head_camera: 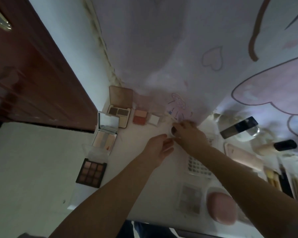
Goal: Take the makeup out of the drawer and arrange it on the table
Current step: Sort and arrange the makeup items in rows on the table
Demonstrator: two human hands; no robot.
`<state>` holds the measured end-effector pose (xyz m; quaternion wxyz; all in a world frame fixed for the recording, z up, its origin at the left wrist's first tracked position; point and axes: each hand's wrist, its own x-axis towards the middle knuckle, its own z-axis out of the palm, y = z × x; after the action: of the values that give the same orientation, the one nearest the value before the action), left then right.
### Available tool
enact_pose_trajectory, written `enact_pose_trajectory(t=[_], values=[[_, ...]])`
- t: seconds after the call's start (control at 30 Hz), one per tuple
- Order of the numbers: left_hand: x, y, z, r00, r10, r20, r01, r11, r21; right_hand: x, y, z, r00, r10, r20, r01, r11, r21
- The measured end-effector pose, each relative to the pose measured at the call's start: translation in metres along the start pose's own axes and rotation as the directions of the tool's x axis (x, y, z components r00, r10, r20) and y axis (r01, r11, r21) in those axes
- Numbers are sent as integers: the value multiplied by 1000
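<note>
near edge: pink oval case (221,207) and pale clear-lidded palette (190,200) on white table (144,194); grid tray (199,166) beyond
left side: nine-pan palette (91,172), mirrored palette (105,136), brow palette (119,115), all open in a row
hands: left hand (157,149) loosely curled, fingertips meeting something small and pale; right hand (187,130) pinching same item; item too blurred to name
far: blush duo (139,116), white square pan (154,119) by curtain (179,48)
right: dark bottles (239,127), brushes (280,179)
progress: looks mostly laid out; drawer not in view, remainder unknown
</note>
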<state>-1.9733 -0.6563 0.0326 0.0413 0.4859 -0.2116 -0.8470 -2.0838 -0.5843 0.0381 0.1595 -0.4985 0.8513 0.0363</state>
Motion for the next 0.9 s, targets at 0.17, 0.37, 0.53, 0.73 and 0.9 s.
enact_pose_trajectory(t=[0.17,0.37,0.53,0.73,0.9], values=[[-6,4,-5,998,19,58,-11,992,-126,-5,-4,-1,998,11,-66,8,961,276],[-27,0,-19,979,39,198,-20,995,-99,-25,-13,-13,997,-74,-12,69,828,557],[-41,1,-18,964,91,248,-118,988,96,-27,-13,-20,994,-90,59,45,845,533],[-48,1,-11,978,122,168,-161,957,243,-33,-20,-35,983,-185,7,152,828,540],[-50,7,-22,952,-49,303,-18,977,214,-36,-18,-49,936,-353,11,297,804,515]])
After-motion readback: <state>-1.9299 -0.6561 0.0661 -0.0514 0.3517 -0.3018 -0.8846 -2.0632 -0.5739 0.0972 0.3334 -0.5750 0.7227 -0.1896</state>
